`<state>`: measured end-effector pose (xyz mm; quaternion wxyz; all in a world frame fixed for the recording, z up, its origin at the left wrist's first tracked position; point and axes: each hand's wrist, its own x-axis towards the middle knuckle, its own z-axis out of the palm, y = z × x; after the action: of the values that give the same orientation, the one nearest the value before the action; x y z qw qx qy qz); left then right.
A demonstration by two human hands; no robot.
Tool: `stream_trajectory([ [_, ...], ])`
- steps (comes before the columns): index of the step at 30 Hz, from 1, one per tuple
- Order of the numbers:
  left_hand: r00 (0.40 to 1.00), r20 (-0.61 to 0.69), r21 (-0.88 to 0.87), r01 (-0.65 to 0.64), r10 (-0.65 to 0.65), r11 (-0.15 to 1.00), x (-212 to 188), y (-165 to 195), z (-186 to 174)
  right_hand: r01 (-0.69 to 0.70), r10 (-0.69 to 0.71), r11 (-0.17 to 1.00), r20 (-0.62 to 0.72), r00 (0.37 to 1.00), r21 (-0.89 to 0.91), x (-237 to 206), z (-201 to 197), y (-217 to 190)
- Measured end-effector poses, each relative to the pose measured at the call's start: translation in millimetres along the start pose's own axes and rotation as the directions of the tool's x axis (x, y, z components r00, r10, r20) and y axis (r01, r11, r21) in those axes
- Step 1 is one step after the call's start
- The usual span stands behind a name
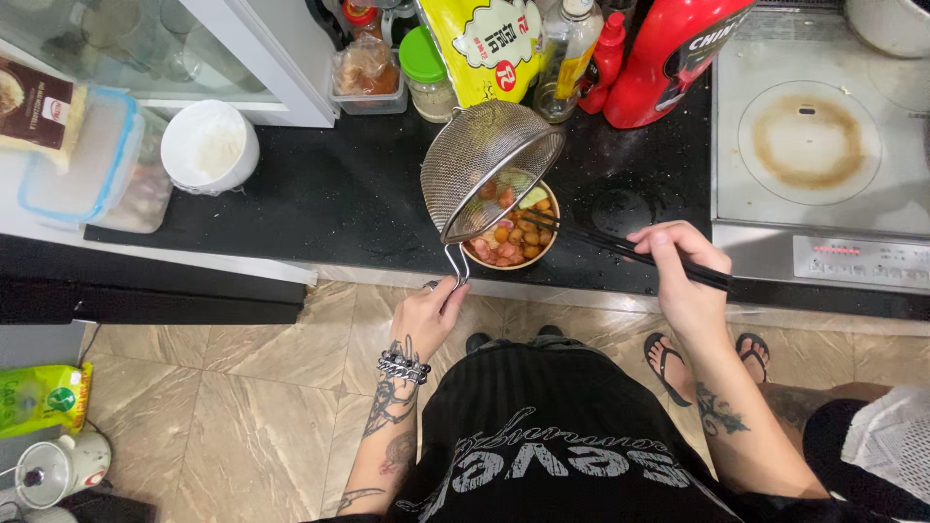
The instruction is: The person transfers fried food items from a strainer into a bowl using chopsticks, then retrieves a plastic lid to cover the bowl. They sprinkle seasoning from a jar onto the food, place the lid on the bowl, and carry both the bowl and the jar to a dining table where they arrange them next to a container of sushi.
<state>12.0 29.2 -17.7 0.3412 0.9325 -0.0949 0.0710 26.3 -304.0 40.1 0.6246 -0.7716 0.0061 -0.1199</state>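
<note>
Gripping: the left hand (426,315) was closed around the wire handle of a metal mesh strainer (487,165).
Strainer: it tilted up and away from that grip, its rim over the bowl (513,237).
Bowl: just beyond the handle, on the black counter (320,194), filled with orange and red pieces.
Right hand (683,271): fingers pinched on black chopsticks (620,247), tips reaching left into the bowl.
Stove (823,145): beyond the right hand.
</note>
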Motion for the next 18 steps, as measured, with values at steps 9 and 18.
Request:
stream_trajectory([
  [9, 1.000, -0.001, 0.025, 0.006, -0.006, 1.000, 1, -1, -2, 0.074, -0.069, 0.996, 0.089, 0.994, -0.057, 3, 14, -14],
  [18, 1.000, -0.006, 0.021, 0.030, -0.030, 0.999, 0, 0, -3, 0.146, -0.128, 0.986, 0.194, 0.973, -0.084, 4, 21, -29],
])
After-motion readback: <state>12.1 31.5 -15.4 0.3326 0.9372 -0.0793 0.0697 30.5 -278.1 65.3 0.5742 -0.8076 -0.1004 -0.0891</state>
